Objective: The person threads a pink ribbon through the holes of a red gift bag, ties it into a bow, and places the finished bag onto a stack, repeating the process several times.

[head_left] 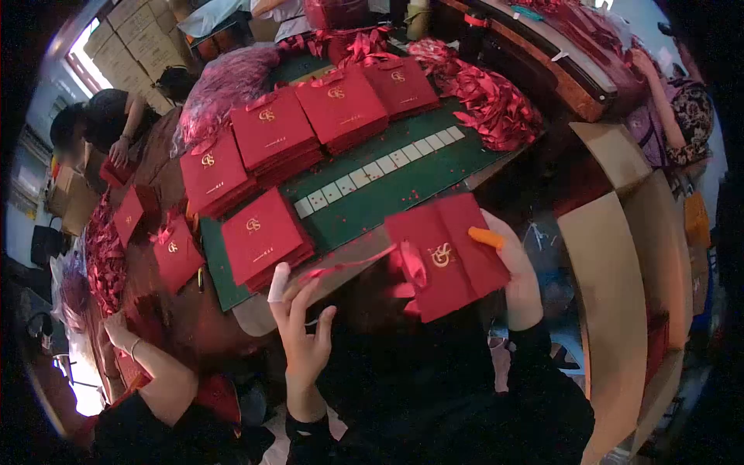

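Observation:
My right hand [521,273] holds a flat red paper gift bag [446,252] with a gold logo; an orange finger cot covers the thumb pressed on the bag's face. A red ribbon [349,263] runs from the bag toward my left hand [304,329], which pinches its end between raised fingers, one wrapped in white tape. Both hands are in front of the near edge of a green cutting mat [395,186]. Just beyond the left hand lies a stack of the same red bags [263,236].
More stacks of red bags [341,108] line the mat's far side, with heaps of red ribbon [496,108] to the right. Cardboard sheets [612,294] stand on my right. A co-worker's arm [151,364] is at the lower left; another person [101,120] bends at the far left.

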`<state>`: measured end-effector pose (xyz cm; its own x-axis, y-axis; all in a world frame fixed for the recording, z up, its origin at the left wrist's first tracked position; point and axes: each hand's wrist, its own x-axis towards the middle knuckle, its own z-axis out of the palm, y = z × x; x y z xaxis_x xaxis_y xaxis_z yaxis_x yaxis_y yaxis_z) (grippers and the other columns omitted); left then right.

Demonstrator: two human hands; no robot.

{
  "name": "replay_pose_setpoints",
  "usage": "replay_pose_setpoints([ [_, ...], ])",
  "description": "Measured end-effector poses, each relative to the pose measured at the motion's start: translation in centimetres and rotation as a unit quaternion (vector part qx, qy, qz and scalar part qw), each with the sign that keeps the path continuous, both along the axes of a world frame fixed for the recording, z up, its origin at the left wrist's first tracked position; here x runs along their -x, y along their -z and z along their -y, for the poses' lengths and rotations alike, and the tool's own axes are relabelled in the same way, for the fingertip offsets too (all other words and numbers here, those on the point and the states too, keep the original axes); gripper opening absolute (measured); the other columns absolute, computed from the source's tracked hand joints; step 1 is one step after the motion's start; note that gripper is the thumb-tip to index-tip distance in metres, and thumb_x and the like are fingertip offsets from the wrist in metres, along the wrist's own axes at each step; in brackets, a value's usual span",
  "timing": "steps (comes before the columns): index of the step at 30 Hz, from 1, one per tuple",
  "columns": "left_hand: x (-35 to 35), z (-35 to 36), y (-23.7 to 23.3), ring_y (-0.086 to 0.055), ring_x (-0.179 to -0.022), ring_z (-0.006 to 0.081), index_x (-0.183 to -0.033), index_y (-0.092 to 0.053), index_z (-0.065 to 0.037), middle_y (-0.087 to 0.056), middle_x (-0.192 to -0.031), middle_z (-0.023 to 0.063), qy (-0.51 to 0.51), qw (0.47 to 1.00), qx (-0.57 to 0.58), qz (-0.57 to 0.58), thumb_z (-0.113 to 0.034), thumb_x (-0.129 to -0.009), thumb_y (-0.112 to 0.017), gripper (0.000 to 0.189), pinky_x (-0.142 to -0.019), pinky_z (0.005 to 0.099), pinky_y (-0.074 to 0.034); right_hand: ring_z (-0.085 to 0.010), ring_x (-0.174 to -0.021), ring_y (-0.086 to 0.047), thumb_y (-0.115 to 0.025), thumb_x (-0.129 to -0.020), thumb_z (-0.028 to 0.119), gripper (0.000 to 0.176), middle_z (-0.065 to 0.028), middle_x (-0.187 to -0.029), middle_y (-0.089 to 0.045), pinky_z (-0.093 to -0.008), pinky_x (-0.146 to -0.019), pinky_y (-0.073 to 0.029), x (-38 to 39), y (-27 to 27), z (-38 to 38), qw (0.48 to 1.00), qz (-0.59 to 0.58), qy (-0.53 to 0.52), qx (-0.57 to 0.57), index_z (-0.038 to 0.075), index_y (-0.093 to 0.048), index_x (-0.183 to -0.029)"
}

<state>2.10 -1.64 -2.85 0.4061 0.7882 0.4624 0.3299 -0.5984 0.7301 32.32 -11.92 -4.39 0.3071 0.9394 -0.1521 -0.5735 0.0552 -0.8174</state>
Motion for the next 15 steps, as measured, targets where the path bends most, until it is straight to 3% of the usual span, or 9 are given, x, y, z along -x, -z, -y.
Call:
replay_pose_setpoints([
  [1, 0.2, -0.6, 0.7, -0.051, -0.110, 0.0279, -0.115, -0.057, -0.003, -0.036, -0.138, 0.0183, 0.001, 1.000, -0.010, 0.005, 0.004, -0.077, -0.065, 0.039, -0.094, 0.0356, -0.040, -0.0224, -0.108, -0.057, -0.052, -0.086, 0.005, 0.046, -0.0136, -0.123, -0.055, -0.0358, -0.091, -0.048, -1.3, -0.6, -0.1, 0.999, -0.021, 0.032, -0.015, -0.002, -0.042, -0.131],
  [5, 0.0, -1.9, 1.4, -0.051, -0.111, 0.0290, -0.111, -0.059, -0.002, -0.038, -0.136, 0.0188, 0.020, 0.999, -0.015, 0.033, 0.006, -0.078, -0.062, 0.034, -0.094, 0.0365, -0.041, -0.0248, -0.109, -0.056, -0.050, -0.087, 0.011, 0.043, -0.0120, -0.120, -0.056, -0.0391, -0.093, -0.046, -7.3, -2.9, -3.7, 0.975, -0.061, 0.199, -0.074, 0.003, -0.044, -0.129],
  [7, -0.5, -2.0, 1.1, -0.051, -0.111, 0.0293, -0.108, -0.060, -0.001, -0.041, -0.134, 0.0195, 0.025, 1.000, -0.016, 0.008, 0.006, -0.078, -0.061, 0.030, -0.094, 0.0372, -0.042, -0.0238, -0.108, -0.055, -0.053, -0.089, 0.013, 0.041, -0.0107, -0.116, -0.057, -0.0375, -0.092, -0.045, -8.7, -5.0, -8.4, 0.944, 0.010, 0.299, -0.138, 0.005, -0.044, -0.128],
  [8, -0.8, -2.0, 0.8, -0.052, -0.111, 0.0295, -0.105, -0.061, 0.001, -0.042, -0.133, 0.0199, 0.022, 1.000, -0.005, -0.008, 0.007, -0.079, -0.061, 0.027, -0.093, 0.0369, -0.043, -0.0236, -0.108, -0.054, -0.053, -0.090, 0.015, 0.041, -0.0109, -0.116, -0.057, -0.0352, -0.091, -0.045, -9.1, -5.9, -11.6, 0.904, 0.138, 0.371, -0.163, 0.004, -0.044, -0.128],
  [10, -1.1, -2.1, 0.4, -0.052, -0.110, 0.0296, -0.104, -0.062, 0.001, -0.042, -0.133, 0.0197, 0.016, 1.000, -0.010, -0.021, 0.007, -0.079, -0.061, 0.025, -0.092, 0.0366, -0.044, -0.0233, -0.107, -0.054, -0.051, -0.094, 0.018, 0.037, -0.0150, -0.116, -0.057, -0.0283, -0.088, -0.043, -12.9, -4.8, -17.9, 0.780, 0.408, 0.452, -0.148, 0.001, -0.045, -0.126],
  [11, -1.1, -2.3, 0.4, -0.053, -0.110, 0.0291, -0.103, -0.062, 0.001, -0.043, -0.132, 0.0187, 0.014, 0.999, -0.030, -0.027, 0.006, -0.080, -0.061, 0.024, -0.091, 0.0361, -0.045, -0.0251, -0.111, -0.053, -0.050, -0.093, 0.012, 0.034, -0.0171, -0.119, -0.057, -0.0276, -0.090, -0.041, -12.6, -6.6, -19.1, 0.763, 0.526, 0.371, 0.060, 0.002, -0.047, -0.126],
  [12, -1.0, -2.6, 0.7, -0.053, -0.110, 0.0291, -0.103, -0.062, 0.001, -0.043, -0.132, 0.0187, 0.015, 0.999, -0.031, -0.028, 0.006, -0.080, -0.061, 0.024, -0.091, 0.0361, -0.045, -0.0272, -0.113, -0.053, -0.052, -0.089, 0.005, 0.039, -0.0151, -0.119, -0.057, -0.0317, -0.094, -0.041, -14.8, -4.0, -22.7, 0.709, 0.584, 0.366, -0.147, 0.008, -0.048, -0.128],
  [13, -0.8, -2.8, 1.0, -0.053, -0.110, 0.0292, -0.103, -0.063, 0.001, -0.045, -0.131, 0.0184, 0.006, 0.999, -0.024, -0.031, 0.006, -0.080, -0.061, 0.024, -0.091, 0.0364, -0.045, -0.0279, -0.120, -0.048, -0.054, -0.083, -0.001, 0.050, -0.0094, -0.127, -0.054, -0.0410, -0.101, -0.036, -15.9, -3.6, -25.0, 0.572, 0.695, 0.369, -0.231, 0.016, -0.050, -0.129],
  [15, -1.0, -2.8, 1.5, -0.054, -0.110, 0.0294, -0.101, -0.064, 0.001, -0.050, -0.126, 0.0176, -0.024, 0.999, 0.020, -0.012, 0.006, -0.080, -0.060, 0.022, -0.091, 0.0362, -0.045, -0.0267, -0.127, -0.040, -0.053, -0.079, -0.003, 0.056, -0.0058, -0.134, -0.048, -0.0504, -0.105, -0.029, -17.6, -1.5, -27.0, 0.370, 0.876, 0.275, -0.140, 0.023, -0.051, -0.129],
])
